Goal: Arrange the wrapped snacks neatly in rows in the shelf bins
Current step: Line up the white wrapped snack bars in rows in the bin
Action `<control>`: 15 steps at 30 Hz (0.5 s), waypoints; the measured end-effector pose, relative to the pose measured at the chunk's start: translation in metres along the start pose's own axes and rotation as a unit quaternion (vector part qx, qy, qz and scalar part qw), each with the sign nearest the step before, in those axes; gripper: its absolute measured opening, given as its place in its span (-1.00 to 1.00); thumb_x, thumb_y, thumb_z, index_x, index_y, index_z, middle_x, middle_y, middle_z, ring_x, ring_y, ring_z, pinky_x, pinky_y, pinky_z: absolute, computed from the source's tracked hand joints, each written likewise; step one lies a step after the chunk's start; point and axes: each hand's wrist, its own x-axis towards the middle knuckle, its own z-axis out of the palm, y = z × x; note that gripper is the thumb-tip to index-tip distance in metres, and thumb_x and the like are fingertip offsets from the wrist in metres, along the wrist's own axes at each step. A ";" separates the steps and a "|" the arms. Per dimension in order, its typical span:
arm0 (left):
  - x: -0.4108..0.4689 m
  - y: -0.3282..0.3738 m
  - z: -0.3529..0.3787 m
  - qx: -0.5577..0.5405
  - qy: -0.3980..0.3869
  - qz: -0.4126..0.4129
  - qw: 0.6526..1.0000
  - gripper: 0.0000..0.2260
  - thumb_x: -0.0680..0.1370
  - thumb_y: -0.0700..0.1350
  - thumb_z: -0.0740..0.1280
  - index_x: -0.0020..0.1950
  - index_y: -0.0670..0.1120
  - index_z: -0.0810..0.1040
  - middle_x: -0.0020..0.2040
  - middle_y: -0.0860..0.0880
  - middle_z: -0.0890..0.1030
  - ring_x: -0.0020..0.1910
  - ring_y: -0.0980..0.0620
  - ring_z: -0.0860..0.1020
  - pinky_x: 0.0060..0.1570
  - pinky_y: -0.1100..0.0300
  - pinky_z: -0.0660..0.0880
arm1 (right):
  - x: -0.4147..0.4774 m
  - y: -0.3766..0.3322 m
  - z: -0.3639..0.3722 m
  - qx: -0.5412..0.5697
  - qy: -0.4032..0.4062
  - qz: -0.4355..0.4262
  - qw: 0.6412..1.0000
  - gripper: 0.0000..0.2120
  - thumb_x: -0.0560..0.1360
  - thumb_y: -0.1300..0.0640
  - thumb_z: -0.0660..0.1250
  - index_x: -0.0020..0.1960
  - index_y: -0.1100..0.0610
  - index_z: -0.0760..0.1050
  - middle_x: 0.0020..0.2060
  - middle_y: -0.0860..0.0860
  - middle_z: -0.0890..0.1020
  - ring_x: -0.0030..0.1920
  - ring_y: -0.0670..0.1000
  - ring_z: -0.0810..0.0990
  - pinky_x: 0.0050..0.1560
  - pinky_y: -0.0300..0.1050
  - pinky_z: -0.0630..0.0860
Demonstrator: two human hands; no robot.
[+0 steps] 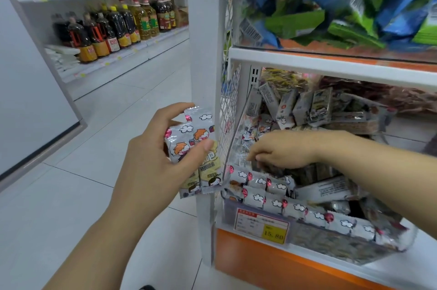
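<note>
My left hand (pixel 156 157) grips a stack of white wrapped snacks (pixel 196 145) with cartoon print, held just left of the wire shelf side. My right hand (pixel 281 150) reaches into the clear plastic bin (pixel 331 240) on the lower shelf, its fingers curled down among loose snack packs; what they pinch is hidden. Along the bin's front lies a row of white snack packs (pixel 295 207) with cloud print. Behind my right hand, more packs (pixel 290 107) stand jumbled at the bin's back.
A wire mesh panel (pixel 229 109) and a white post bound the bin on its left. A yellow price tag (pixel 262 225) hangs on the bin front. Green and blue packets (pixel 343 15) fill the bin above. Across the tiled aisle, oil bottles (pixel 118 27) line other shelves.
</note>
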 end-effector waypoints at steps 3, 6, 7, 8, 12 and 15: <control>0.000 -0.002 -0.001 0.007 -0.004 0.001 1.000 -0.61 0.41 -0.06 0.45 0.06 0.33 0.38 -0.13 0.51 0.51 -0.13 0.47 0.53 -0.35 0.56 0.41 | -0.014 0.008 -0.005 0.004 0.006 0.005 1.000 -0.68 0.64 0.16 0.07 0.33 0.04 0.44 0.13 -0.07 0.60 -0.10 -0.19 0.45 -0.19 -0.47 0.29; 0.000 -0.002 -0.001 0.008 -0.005 0.003 1.000 -0.61 0.41 -0.06 0.45 0.07 0.32 0.38 -0.13 0.51 0.51 -0.12 0.46 0.53 -0.33 0.57 0.41 | -0.027 0.012 -0.003 0.033 0.007 0.006 0.999 -0.68 0.64 0.14 0.07 0.35 -0.01 0.41 0.12 -0.14 0.60 -0.04 -0.23 0.50 -0.06 -0.44 0.36; 0.000 -0.002 -0.001 0.007 -0.004 0.003 1.000 -0.61 0.41 -0.06 0.45 0.07 0.31 0.39 -0.12 0.51 0.52 -0.11 0.45 0.53 -0.31 0.57 0.41 | -0.031 0.013 -0.001 0.040 0.010 0.006 0.999 -0.68 0.64 0.13 0.08 0.34 -0.02 0.41 0.12 -0.17 0.59 -0.03 -0.24 0.50 -0.05 -0.43 0.37; -0.001 -0.001 -0.001 0.006 -0.002 0.004 1.000 -0.61 0.41 -0.06 0.45 0.07 0.31 0.39 -0.12 0.50 0.52 -0.11 0.44 0.53 -0.30 0.57 0.41 | -0.035 0.012 0.002 0.048 0.012 0.005 0.999 -0.69 0.64 0.13 0.08 0.34 -0.01 0.41 0.12 -0.18 0.59 -0.04 -0.26 0.50 -0.07 -0.47 0.36; -0.003 0.000 -0.002 0.000 0.000 0.001 1.000 -0.61 0.41 -0.08 0.45 0.07 0.31 0.39 -0.12 0.49 0.53 -0.13 0.44 0.54 -0.31 0.56 0.42 | -0.047 0.008 0.013 0.056 -0.011 0.006 0.998 -0.70 0.64 0.12 0.09 0.33 -0.02 0.43 0.17 -0.14 0.56 0.07 -0.23 0.50 0.16 -0.41 0.31; -0.004 0.000 -0.003 -0.003 0.001 0.000 1.000 -0.62 0.42 -0.08 0.44 0.06 0.31 0.39 -0.13 0.50 0.52 -0.13 0.44 0.54 -0.33 0.56 0.42 | -0.049 0.008 0.006 0.078 0.003 0.020 0.997 -0.70 0.64 0.12 0.08 0.32 -0.04 0.42 0.15 -0.12 0.57 0.07 -0.18 0.52 0.25 -0.27 0.34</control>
